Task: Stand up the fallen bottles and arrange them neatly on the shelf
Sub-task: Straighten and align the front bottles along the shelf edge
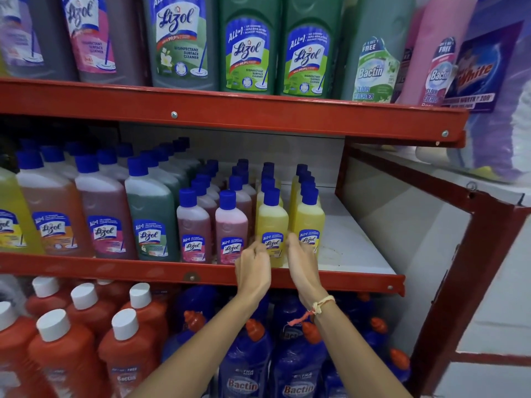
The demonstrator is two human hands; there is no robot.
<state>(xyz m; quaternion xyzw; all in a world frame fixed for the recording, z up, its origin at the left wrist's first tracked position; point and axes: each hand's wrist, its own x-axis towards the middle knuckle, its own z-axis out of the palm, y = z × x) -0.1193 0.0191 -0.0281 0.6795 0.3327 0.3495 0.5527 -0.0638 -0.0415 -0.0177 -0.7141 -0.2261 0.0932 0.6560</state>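
A small yellow bottle (pixel 272 225) stands at the very front of the middle shelf (pixel 356 278), in a row of yellow bottles that runs to the back. It is upright, its blue cap on top and its label facing out. The left hand (pixel 254 264) is at its left side and the right hand (pixel 301 261) is at its right side, so the bottle sits between them. The fingers of both hands curl in close to the label, but I cannot tell if they squeeze the bottle or only touch it. Two hands on two sides probably help turn the bottle straight and keep it from tipping.

Just beside it on the right stands a second yellow bottle (pixel 309 222), at the front of its own row. On the left are two pink bottles (pixel 212 229) in front of more rows, and then bigger bottles (pixel 105 216). Every bottle I can see here stands up, none lies down, so the job looks nearly done. To the right of the yellow rows the white shelf is bare.

Above is a shelf of large bottles (pixel 247 47). Below are red bottles with white caps (pixel 61 354) and dark blue bottles (pixel 247 369).
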